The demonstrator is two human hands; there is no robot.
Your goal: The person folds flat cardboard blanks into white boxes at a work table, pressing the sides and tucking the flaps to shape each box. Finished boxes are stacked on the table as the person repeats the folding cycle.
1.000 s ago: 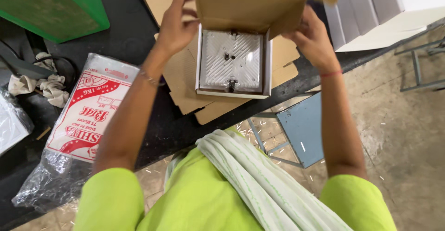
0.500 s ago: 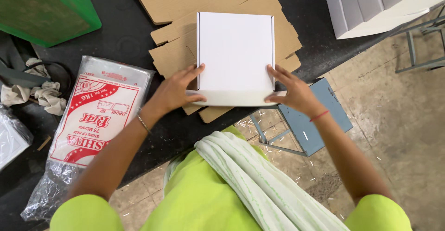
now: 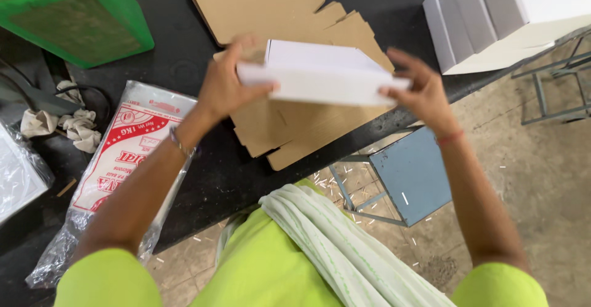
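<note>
White closed box (image 3: pixel 320 73) is being held up off the black table (image 3: pixel 203 177), between our two hands, tilted so that one long side is facing the camera. We are noting the scene from left to right.

At the far left, a clear plastic packet (image 3: pixel 15 171) is lying at the table edge, with crumpled rags (image 3: pixel 58 125) beside it and a green crate (image 3: pixel 74 17) above them. Next, a printed red-and-white plastic bag (image 3: pixel 123 159) is lying flat on the table, partly under our left forearm.

Our left hand (image 3: pixel 225 85) is gripping the box's left end: the thumb is pressing on the near face, and the fingers are curling over the top. A thin bangle is sitting at that wrist. The box is hovering over a stack of flat brown cardboard blanks (image 3: pixel 289 17), not touching them as far as we can tell.

Our right hand (image 3: pixel 422 94) is supporting the box's right end, fingers spread wide and only partly curled; the fingertips are meeting the corner, and the palm is staying off it. A red thread is circling that wrist.

At the right, a row of finished white boxes (image 3: pixel 474 17) is standing at the table corner. Below, a blue stool (image 3: pixel 415 174) is sitting on a littered floor.

Progress, as we are judging it: this box is looking closed and ready; it is not yet resting with the others, and blanks are remaining unfolded.
</note>
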